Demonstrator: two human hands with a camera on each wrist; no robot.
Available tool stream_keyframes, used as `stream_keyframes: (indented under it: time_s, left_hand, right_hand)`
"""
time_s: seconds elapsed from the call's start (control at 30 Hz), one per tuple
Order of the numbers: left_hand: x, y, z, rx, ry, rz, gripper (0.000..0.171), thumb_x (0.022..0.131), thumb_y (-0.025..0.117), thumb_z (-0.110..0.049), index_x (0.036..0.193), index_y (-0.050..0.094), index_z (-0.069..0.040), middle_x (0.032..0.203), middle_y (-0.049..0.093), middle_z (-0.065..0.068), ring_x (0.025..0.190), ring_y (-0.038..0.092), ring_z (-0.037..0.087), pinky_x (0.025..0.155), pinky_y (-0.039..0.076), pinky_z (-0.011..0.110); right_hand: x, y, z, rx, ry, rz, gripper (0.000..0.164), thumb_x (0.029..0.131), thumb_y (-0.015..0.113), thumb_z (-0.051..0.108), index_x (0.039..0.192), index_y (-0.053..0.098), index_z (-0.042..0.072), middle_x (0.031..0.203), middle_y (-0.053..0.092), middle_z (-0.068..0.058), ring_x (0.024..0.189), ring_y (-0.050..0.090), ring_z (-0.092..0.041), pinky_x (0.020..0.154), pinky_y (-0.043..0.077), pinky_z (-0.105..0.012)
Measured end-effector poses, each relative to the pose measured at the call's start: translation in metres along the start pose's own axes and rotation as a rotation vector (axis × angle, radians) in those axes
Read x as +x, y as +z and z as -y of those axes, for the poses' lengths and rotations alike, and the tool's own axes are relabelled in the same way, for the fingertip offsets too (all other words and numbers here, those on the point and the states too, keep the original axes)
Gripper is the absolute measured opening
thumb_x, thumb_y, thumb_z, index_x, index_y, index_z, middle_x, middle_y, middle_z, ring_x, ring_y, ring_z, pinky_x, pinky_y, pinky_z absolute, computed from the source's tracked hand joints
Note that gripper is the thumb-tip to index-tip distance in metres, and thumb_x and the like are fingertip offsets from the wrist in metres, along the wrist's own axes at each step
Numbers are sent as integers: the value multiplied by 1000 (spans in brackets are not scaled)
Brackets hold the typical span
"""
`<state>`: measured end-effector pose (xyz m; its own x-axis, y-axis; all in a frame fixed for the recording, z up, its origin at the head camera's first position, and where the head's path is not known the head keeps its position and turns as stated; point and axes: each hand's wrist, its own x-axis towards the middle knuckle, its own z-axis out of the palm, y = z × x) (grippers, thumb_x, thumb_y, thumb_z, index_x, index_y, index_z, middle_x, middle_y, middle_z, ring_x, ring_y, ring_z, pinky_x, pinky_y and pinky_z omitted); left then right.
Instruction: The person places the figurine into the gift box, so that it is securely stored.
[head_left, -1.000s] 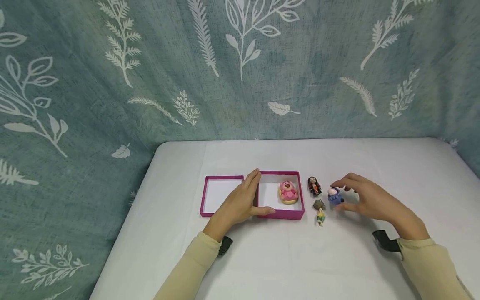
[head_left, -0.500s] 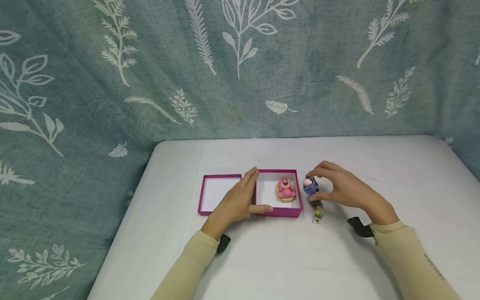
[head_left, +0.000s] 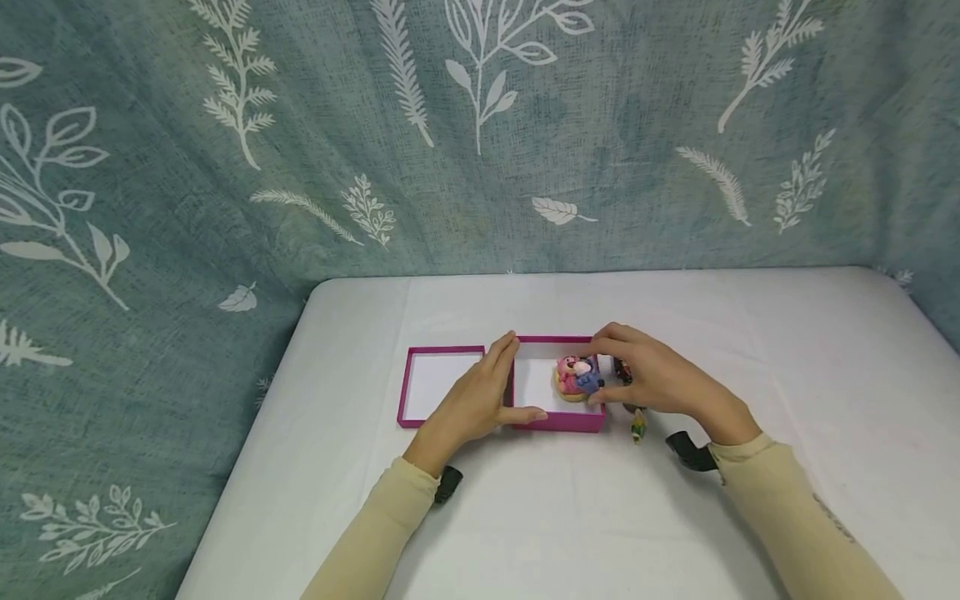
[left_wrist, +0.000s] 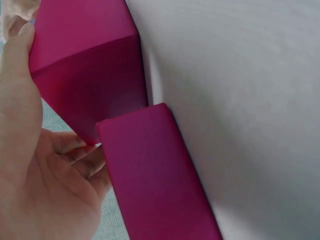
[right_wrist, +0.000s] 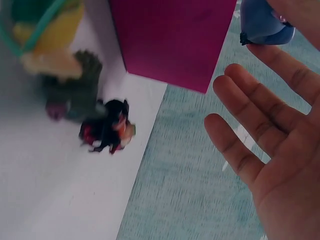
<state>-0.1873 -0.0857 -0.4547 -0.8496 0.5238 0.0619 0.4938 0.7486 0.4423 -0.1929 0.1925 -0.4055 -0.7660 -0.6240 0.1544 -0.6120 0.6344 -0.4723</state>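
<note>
My right hand (head_left: 652,371) pinches a blue figurine (head_left: 591,381) between thumb and fingers, over the right side of an open magenta box (head_left: 562,423) with a white inside. In the right wrist view this blue figurine (right_wrist: 265,22) shows at the top right, the other fingers spread below it. A pink bear figurine (head_left: 566,388) on a yellow ring sits in the box, partly covered by the blue one. My left hand (head_left: 472,400) grips the box at its left end, thumb along the front wall; the left wrist view shows the fingers reaching behind the box (left_wrist: 85,30).
The magenta-rimmed lid (head_left: 446,349) lies just left of the box. Right of the box lie a black-haired figurine (head_left: 622,371), partly hidden by my right hand, and a small green-and-yellow figurine (head_left: 638,426). A patterned curtain (head_left: 420,208) hangs behind the white table (head_left: 555,517).
My right hand has taken hold of the blue figurine and carried it left from the table, past the other figurines, to over the box. My left hand has stayed on the box.
</note>
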Motion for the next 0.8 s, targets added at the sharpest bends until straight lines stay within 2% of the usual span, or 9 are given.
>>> stream_keyframes:
  time_s: [0.37,0.63,0.8]
  left_hand:
    - [-1,-2,0,-7,-1,7,112,80,67,-67,156,16,-3,164,15,9,146,32,26,115,36,41]
    - [-1,-3,-1,-15,0,9,113,80,66,-68,156,15,-3,164,15,9,147,30,25,116,35,41]
    - [-1,-3,-1,-13,-6,11,112,80,66,-67,156,16,-3,164,15,9,146,31,25,116,35,41]
  right_hand:
    - [8,18,4,-9,-45,6,53,71,88,29,118,68,15,124,57,-3,114,52,-21,97,48,-45]
    - [9,25,1,-7,-81,-3,51,70,89,20,116,69,14,130,53,-14,119,49,-28,95,50,-48]
    - [10,27,-1,-7,-88,-11,50,68,91,19,114,69,14,133,49,-16,122,47,-31,96,49,-49]
